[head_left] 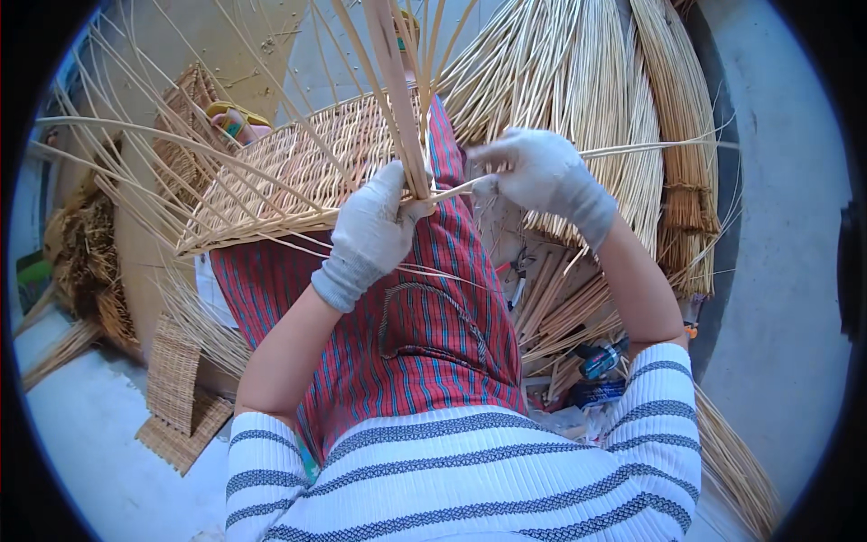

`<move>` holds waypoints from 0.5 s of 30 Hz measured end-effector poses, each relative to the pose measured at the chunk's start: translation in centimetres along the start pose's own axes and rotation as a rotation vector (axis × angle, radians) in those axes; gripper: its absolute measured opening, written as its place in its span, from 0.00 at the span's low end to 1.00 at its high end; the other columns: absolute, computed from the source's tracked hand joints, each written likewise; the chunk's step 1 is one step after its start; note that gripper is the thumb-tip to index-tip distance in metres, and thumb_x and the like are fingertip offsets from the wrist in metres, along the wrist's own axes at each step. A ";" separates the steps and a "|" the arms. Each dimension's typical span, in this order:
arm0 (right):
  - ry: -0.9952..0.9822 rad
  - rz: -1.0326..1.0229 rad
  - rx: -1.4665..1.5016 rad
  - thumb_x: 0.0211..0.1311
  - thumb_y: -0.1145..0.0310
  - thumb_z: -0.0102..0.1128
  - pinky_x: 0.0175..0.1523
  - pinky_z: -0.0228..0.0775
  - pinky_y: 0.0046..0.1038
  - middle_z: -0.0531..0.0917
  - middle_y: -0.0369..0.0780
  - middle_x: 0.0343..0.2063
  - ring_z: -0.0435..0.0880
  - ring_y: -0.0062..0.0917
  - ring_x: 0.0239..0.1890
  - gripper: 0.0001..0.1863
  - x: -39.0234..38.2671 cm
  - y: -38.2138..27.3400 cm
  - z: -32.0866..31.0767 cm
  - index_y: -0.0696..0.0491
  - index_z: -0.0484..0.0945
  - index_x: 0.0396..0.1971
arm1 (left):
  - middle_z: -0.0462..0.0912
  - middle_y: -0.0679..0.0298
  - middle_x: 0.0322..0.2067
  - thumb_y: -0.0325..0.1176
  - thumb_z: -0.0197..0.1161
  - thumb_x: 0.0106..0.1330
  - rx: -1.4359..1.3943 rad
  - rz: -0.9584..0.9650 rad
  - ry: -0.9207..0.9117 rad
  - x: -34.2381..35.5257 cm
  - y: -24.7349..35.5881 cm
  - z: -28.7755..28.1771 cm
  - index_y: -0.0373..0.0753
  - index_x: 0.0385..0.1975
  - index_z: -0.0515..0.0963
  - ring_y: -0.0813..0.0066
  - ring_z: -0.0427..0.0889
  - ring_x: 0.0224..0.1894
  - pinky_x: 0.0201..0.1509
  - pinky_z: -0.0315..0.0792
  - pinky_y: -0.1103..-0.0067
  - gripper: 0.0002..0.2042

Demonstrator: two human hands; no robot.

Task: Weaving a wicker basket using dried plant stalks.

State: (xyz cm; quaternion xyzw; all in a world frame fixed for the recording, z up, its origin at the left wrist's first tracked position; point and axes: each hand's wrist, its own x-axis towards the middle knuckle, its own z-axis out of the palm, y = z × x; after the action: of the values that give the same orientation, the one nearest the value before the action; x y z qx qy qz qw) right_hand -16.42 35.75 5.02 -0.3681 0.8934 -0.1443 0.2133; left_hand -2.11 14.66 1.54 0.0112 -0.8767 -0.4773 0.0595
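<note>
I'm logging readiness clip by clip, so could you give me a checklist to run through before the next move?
1. Left hand steady at the panel's corner: ok, it grips around the foot of the upright stick.
2. Right hand's grip on the pale strand: cannot tell, its fingers are blurred.
3. Gloves on: ok, both hands.
4. Panel supported: ok, it lies over the striped cloth.
5. Loose strands gathered: not ok, many fan out on the left.

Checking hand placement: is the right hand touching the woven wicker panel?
Apart: the head view shows red striped cloth between right hand and woven wicker panel.
</note>
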 end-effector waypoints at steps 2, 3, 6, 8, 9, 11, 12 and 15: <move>0.151 -0.049 0.014 0.45 0.48 0.78 0.55 0.78 0.37 0.85 0.46 0.47 0.85 0.40 0.48 0.42 1.3 -0.2 -0.5 0.44 0.76 0.63 | 0.82 0.49 0.34 0.29 0.68 0.63 -0.010 -0.023 -0.004 0.3 -0.1 0.2 0.37 0.43 0.75 0.45 0.83 0.38 0.38 0.76 0.62 0.11; 0.179 -0.061 0.033 0.39 0.50 0.82 0.59 0.76 0.36 0.80 0.48 0.56 0.81 0.42 0.57 0.54 2.1 -0.2 -1.1 0.46 0.66 0.70 | 0.82 0.49 0.34 0.28 0.67 0.64 0.024 -0.028 -0.012 0.5 -0.1 0.1 0.37 0.44 0.75 0.45 0.83 0.38 0.39 0.76 0.62 0.11; 0.476 -0.304 0.049 0.29 0.58 0.87 0.72 0.64 0.38 0.70 0.48 0.66 0.69 0.44 0.68 0.59 7.1 0.9 0.9 0.47 0.65 0.69 | 0.82 0.49 0.35 0.28 0.66 0.64 0.040 -0.008 -0.004 0.8 0.5 0.4 0.38 0.45 0.75 0.45 0.83 0.39 0.39 0.77 0.62 0.11; 0.514 -0.409 0.285 0.29 0.59 0.86 0.75 0.58 0.39 0.69 0.45 0.68 0.66 0.45 0.70 0.58 10.3 1.8 3.9 0.44 0.66 0.69 | 0.82 0.49 0.35 0.28 0.66 0.64 0.025 0.032 0.027 1.1 1.0 0.8 0.38 0.45 0.75 0.45 0.83 0.39 0.39 0.77 0.62 0.11; 0.551 -0.388 0.354 0.29 0.64 0.84 0.74 0.61 0.39 0.71 0.46 0.66 0.68 0.46 0.68 0.55 10.8 2.0 4.9 0.44 0.68 0.67 | 0.82 0.50 0.36 0.28 0.66 0.64 0.016 0.036 0.037 1.0 0.9 0.8 0.38 0.45 0.75 0.45 0.83 0.39 0.39 0.77 0.62 0.11; 0.577 -0.447 0.392 0.32 0.67 0.82 0.72 0.63 0.39 0.72 0.46 0.63 0.70 0.46 0.66 0.52 11.3 1.1 4.8 0.44 0.68 0.65 | 0.82 0.50 0.36 0.29 0.65 0.65 0.027 0.054 0.075 0.9 0.7 -0.6 0.39 0.45 0.75 0.47 0.83 0.39 0.39 0.77 0.62 0.11; 0.588 -0.436 0.391 0.33 0.69 0.80 0.70 0.65 0.40 0.74 0.47 0.61 0.71 0.47 0.65 0.49 10.9 0.8 4.9 0.45 0.69 0.64 | 0.82 0.50 0.35 0.31 0.66 0.65 0.064 0.044 0.084 0.3 0.1 -0.6 0.38 0.44 0.75 0.47 0.83 0.37 0.38 0.77 0.62 0.11; 0.644 -0.444 0.304 0.34 0.66 0.81 0.71 0.63 0.44 0.72 0.48 0.63 0.69 0.46 0.67 0.48 8.8 1.8 7.0 0.49 0.70 0.63 | 0.80 0.49 0.31 0.35 0.68 0.63 0.150 0.007 0.099 -1.9 1.9 -2.0 0.37 0.40 0.74 0.47 0.82 0.34 0.36 0.76 0.61 0.12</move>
State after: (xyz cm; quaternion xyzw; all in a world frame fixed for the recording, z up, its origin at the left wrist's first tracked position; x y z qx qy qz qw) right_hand -19.72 29.99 -4.22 -0.4523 0.7820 -0.4245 -0.0613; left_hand 0.06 14.19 4.03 0.0361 -0.9059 -0.4090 0.1035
